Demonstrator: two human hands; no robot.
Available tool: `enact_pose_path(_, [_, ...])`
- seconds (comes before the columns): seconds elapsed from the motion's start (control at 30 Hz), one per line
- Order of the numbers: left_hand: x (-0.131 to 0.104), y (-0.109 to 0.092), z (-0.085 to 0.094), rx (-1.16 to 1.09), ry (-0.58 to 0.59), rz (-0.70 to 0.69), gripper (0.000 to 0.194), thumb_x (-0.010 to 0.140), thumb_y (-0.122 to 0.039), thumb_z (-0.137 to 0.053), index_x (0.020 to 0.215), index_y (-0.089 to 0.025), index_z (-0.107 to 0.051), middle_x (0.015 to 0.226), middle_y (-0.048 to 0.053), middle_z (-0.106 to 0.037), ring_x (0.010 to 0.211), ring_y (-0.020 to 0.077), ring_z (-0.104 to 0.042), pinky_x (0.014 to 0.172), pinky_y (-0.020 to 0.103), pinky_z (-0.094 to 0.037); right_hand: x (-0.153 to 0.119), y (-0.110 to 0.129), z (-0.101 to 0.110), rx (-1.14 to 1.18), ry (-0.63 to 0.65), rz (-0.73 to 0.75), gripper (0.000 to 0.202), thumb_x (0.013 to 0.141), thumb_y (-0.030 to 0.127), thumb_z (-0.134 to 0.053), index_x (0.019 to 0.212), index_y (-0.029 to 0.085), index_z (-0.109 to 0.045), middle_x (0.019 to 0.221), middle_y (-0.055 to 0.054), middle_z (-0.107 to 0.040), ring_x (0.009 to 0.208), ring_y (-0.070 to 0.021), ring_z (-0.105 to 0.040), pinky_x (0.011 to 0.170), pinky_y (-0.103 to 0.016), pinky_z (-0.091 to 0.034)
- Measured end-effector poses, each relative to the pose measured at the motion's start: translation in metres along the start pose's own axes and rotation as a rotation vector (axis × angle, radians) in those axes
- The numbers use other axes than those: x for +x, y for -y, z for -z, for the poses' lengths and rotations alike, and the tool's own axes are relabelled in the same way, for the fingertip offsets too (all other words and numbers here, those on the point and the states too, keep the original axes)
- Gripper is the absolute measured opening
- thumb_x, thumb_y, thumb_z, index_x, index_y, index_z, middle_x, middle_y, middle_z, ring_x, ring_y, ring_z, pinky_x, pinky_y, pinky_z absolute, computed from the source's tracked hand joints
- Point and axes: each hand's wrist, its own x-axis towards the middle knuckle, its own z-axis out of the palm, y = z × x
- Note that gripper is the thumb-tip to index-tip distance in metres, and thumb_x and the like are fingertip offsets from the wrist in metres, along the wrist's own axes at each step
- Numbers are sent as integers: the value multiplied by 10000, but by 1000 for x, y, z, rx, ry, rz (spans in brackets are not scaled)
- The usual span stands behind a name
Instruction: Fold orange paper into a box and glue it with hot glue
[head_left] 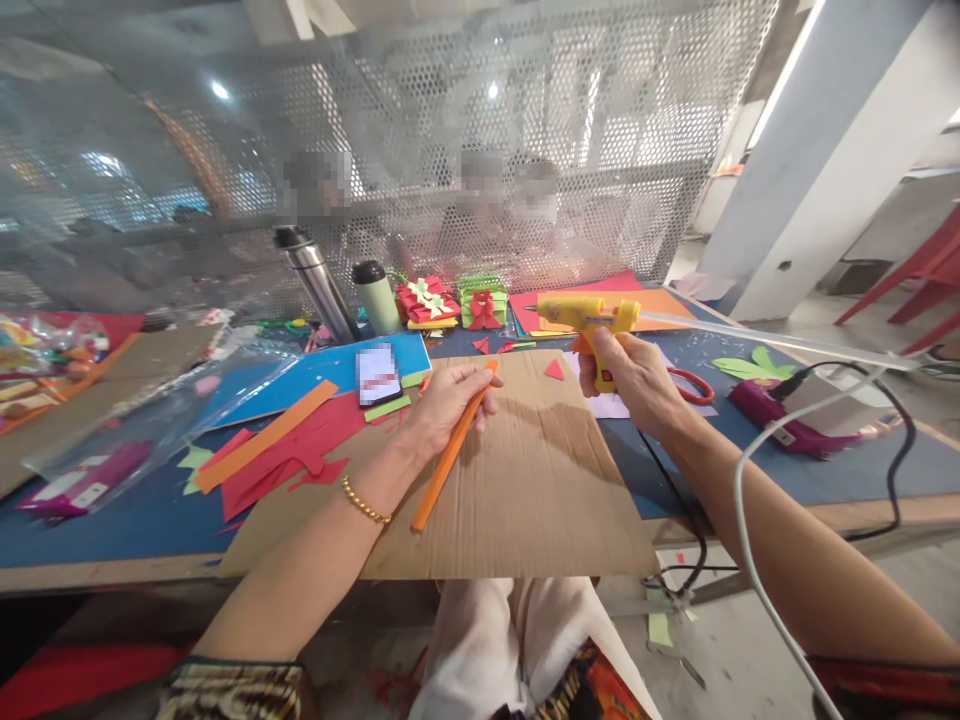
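Between the fingers of my left hand (450, 405) is a folded orange paper strip (442, 480), slanting down toward me over the cardboard sheet (525, 490). My right hand (626, 370) grips a yellow hot glue gun (589, 313) by its handle. A long clear glue stick (705, 325) sticks out of the gun's back, and its nozzle points left, a little above and apart from the strip. On the cardboard near the gun lies a small red paper triangle (553, 370). Red paper pieces (300, 455) and another orange strip (266, 437) lie left of my left hand.
A phone (377, 376) rests on a blue sheet (255, 382). Behind stand a steel flask (319, 280), a green bottle (377, 300) and small paper gift boxes (484, 305). At right are a purple-and-white power strip (795, 415), cables and red-handled scissors (694, 387). A perforated metal screen (420, 130) closes off the back.
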Motion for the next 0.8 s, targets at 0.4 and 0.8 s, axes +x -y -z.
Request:
enact_pose_path(0.4, [-15,4,-17,4,236,59,265,890,-357,-711,826,-103,-668,564,28,-684,364,94,-582,389,181,-421,-4,2,-31,179,82,-141,449,659,516,-805,876,181,-600,625,39,-578,520,-90,-447,519,-277,-361])
enact_pose_path(0.8, [-20,9,-20,-11,294,53,270,880,-380,-667,893,-111,-671,677,63,-738,439,119,-637,439,212,-476,-6,0,-38,128,106,-141,328,629,340,-715,891,177,-603,640,34,-585,548,-110,-488,537,-283,-389])
